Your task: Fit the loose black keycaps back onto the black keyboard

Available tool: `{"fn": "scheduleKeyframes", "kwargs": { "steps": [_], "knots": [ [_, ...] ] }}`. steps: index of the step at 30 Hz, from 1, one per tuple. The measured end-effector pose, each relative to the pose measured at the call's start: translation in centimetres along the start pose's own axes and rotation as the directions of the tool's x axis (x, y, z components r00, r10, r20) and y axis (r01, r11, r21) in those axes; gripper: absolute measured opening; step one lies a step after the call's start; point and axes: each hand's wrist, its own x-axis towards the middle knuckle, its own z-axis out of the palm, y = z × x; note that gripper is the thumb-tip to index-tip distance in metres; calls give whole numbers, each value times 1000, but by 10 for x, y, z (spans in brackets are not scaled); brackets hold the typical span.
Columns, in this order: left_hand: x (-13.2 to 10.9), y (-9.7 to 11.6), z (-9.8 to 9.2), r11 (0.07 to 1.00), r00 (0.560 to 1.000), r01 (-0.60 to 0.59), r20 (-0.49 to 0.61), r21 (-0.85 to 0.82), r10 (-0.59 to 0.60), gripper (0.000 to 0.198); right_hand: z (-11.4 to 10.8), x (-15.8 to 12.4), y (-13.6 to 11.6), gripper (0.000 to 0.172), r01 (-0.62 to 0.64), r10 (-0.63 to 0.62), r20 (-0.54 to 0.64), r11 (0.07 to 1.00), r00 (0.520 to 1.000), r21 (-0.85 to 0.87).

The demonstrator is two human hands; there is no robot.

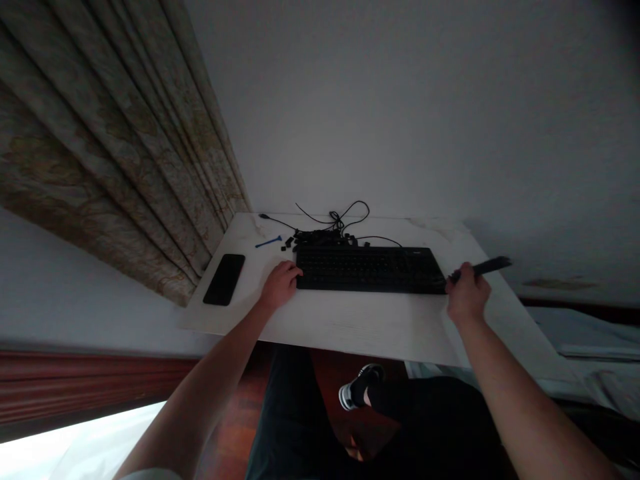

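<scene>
Now I am watching the stiff, probably light keyboard [370, 269] lying on the bench [350, 327], best held by both ends, my left hand [280, 285] curling against its left end, grip unclear, my right hand [467, 295] clenching a dark tool [489, 267].

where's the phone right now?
Head view: the phone lies flat at the left edge of the white table, left of the left hand and the keyboard, next to the curtain.

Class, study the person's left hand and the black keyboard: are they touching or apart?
Touching. The head view shows the left hand with its fingers laid on the left end of the keyboard, no gap between them.
</scene>
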Motion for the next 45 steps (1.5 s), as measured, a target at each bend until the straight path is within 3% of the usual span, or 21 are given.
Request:
{"fn": "scheduleKeyframes", "kwargs": {
  "steps": [2, 5, 10, 15, 23, 31, 35, 40, 45],
  "knots": [
    [0, 0, 0, 1000, 1000, -7, 18, 28, 6, 34, 14, -18, -15, 40, -10, 9, 22, 1000, 1000, 13],
    [0, 1, 0, 998, 999, 1, 34, 55, -3, 34, 37, -48, -34, 47, -17, 24, 198, 999, 980, -35],
    [2, 3, 1, 995, 998, 25, 55, 93, -30, 33, 77, -96, -53, 45, -68, 103, 531, 994, 841, -86],
    [3, 4, 2, 993, 996, 53, 63, 105, -59, 31, 116, -127, -65, 34, -21, 92, 697, 994, 711, -109],
    [2, 8, 0, 994, 996, 79, 35, 80, -82, 27, 156, -141, -78, 24, 151, 75, 718, 958, 692, -245],
    [1, 11, 0, 997, 999, 48, -25, 53, -47, 26, 171, -149, -68, 25, 293, 105, 782, 890, 614, -349],
    [4, 12, 1, 999, 999, 17, -29, 36, -16, 30, 175, -149, -70, 27, 360, 93, 791, 854, 604, -375],
    [15, 22, 16, 997, 993, 62, -93, -52, -66, 28, 177, -152, -83, 33, 514, 88, 803, 727, 589, -456],
    [23, 27, 28, 995, 997, 57, -42, -85, -61, 22, 181, -164, -93, 40, 664, 74, 830, 563, 553, -493]
  ]
}}
